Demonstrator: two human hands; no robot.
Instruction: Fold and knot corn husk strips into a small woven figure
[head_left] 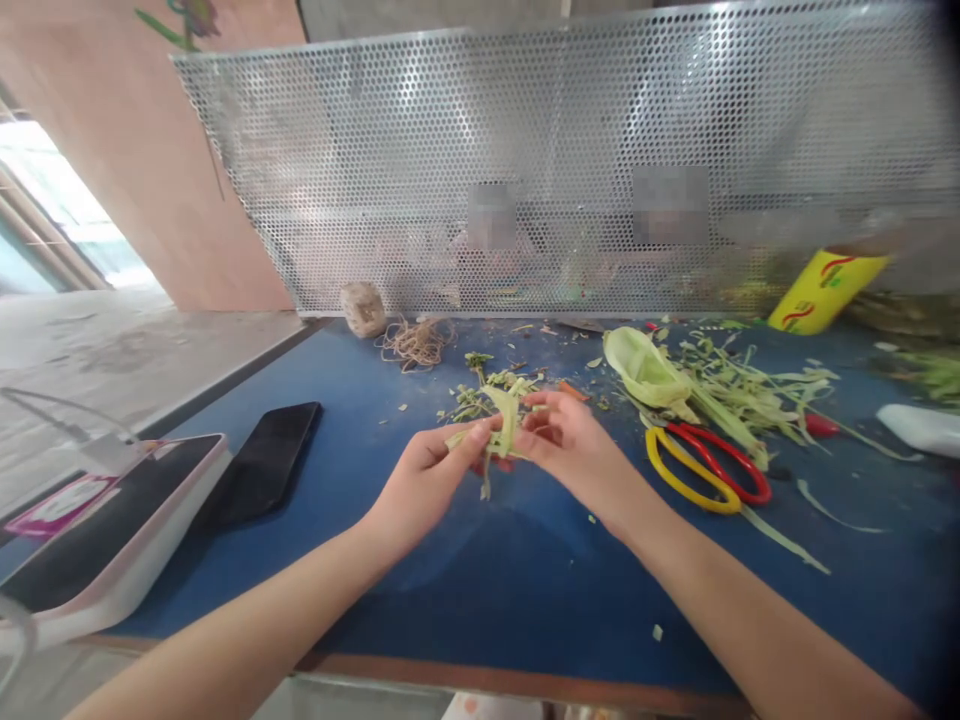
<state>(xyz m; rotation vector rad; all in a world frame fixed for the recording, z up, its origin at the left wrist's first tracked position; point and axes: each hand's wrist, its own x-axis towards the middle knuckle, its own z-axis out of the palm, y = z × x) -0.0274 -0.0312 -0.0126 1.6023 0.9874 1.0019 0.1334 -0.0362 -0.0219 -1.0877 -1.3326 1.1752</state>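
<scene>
Pinching a folded piece of pale green leaf (pixel 506 415), the left hand (pixel 431 465) has its thumb laid flat over the near side and its fingers tucked beneath, left of the scissors (pixel 699 462) with yellow and red handles. The right hand (pixel 570 440), between that piece and the scissors, bends its fingers and closes them with the thumb on the piece's right edge; some of its fingertips are hidden. The piece is raised above the blue tabletop (pixel 465 580), a thin shred dangling from its underside. Past the hands, left of the scissors and a little farther back, small green clippings (pixel 472 400) lie scattered. A cupped pale green husk (pixel 641 370) rests just beyond the scissors, and a loose heap of shredded strips (pixel 735 390) spreads behind them to the right. Farther back and well left of the scissors are a tangle of tan twine (pixel 416 343) and, beside it, a whitish lump (pixel 363 309). A black phone (pixel 274 460) lies well to the scissors' left. Beyond the scissors, to the right, leans a yellow wrapped object (pixel 829 290), and a perforated metal panel (pixel 450 120) stands behind everything on the tabletop.
</scene>
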